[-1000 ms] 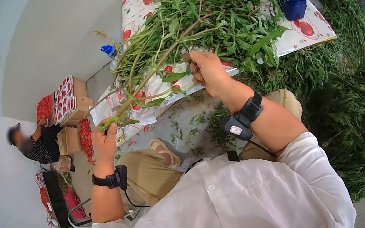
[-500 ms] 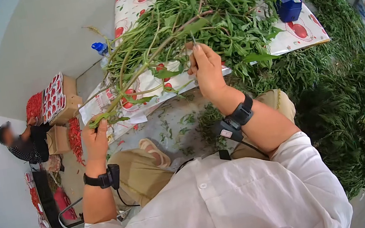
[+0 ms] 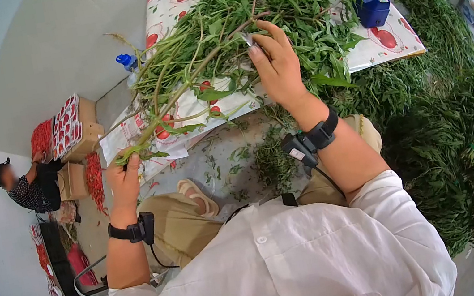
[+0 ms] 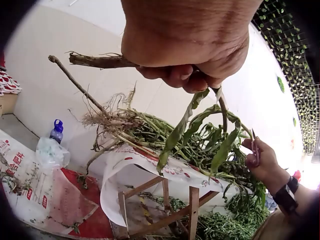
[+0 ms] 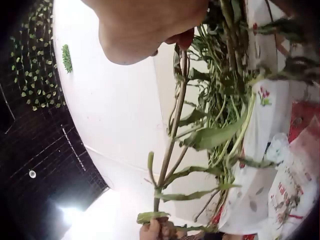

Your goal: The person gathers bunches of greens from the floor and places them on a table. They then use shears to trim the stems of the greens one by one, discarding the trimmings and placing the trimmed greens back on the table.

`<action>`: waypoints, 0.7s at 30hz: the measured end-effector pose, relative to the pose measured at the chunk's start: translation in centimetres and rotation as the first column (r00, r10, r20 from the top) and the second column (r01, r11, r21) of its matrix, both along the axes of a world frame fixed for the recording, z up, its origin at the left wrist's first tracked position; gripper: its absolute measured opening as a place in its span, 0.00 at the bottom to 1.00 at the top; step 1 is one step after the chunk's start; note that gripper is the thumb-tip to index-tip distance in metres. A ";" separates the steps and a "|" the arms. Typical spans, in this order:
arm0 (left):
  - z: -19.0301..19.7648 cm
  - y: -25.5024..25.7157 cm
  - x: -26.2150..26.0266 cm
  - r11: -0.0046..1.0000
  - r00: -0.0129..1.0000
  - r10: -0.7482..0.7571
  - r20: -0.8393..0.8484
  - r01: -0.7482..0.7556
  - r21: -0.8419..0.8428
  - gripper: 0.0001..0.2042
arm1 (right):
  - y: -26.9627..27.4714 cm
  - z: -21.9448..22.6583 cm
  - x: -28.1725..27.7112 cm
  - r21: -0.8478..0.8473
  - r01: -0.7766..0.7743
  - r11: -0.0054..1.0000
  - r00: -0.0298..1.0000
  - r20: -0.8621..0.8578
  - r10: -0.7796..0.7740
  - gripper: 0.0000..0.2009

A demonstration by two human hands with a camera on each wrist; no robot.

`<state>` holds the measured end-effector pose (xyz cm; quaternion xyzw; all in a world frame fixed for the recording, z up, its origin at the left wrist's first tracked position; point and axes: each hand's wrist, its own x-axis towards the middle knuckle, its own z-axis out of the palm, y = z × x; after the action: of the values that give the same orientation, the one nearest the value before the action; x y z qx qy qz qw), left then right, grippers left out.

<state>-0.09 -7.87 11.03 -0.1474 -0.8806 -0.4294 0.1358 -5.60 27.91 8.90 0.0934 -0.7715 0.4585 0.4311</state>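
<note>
My left hand (image 3: 124,182) grips the thick lower end of a long leafy plant stem (image 3: 199,69), and its cut-looking butt sticks out behind the fist in the left wrist view. The stem slants up and right across a heap of green leafy plants (image 3: 299,31) on the table. Held in my right hand (image 3: 281,71), between thumb and fingers, is a small metal blade (image 3: 248,39) whose handle is mostly hidden. That hand is close beside the stem's upper part, index finger stretched toward it. Side leaves (image 5: 212,137) grow along the stem.
A table (image 3: 386,44) with a cherry-print cover bears the heap and a blue carrier (image 3: 374,12). A blue-capped bottle (image 3: 126,61) stands at its left. Large plant piles (image 3: 457,155) cover the floor at right. Another person (image 3: 27,189) sits at far left by cartons (image 3: 84,133).
My right hand has moved up and slightly right along the stem, its index finger now extended past the blade. The left hand keeps its grip; the view has shifted slightly.
</note>
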 end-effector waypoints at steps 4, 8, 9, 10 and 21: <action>0.1 0.1 0.1 1.000 1.000 -0.007 0.025 0.007 0.003 0.10 | 0.3 0.2 -0.1 0.139 -0.069 0.988 0.972 0.233 0.035 0.13; 0.1 0.2 0.1 1.000 1.000 -0.011 0.012 0.011 0.005 0.10 | -0.3 0.0 -0.1 0.261 -0.072 0.963 0.983 0.182 0.025 0.13; 0.0 0.2 0.1 1.000 1.000 -0.010 0.018 0.010 0.018 0.10 | -0.7 0.2 0.2 0.291 -0.044 0.956 0.987 0.163 -0.004 0.14; -0.1 0.3 0.1 1.000 1.000 -0.009 0.021 0.008 0.022 0.11 | -1.0 0.2 0.4 0.342 -0.024 0.940 0.995 0.098 -0.010 0.14; -1.0 0.9 0.4 1.000 0.997 0.007 0.074 -0.009 0.021 0.13 | -3.7 -3.1 -0.9 -0.072 -0.267 0.961 0.961 0.059 0.272 0.13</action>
<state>0.31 -7.00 10.02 -0.1264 -0.8809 -0.4435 0.1067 -6.52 24.18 5.77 0.1683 -0.7509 0.5400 0.3409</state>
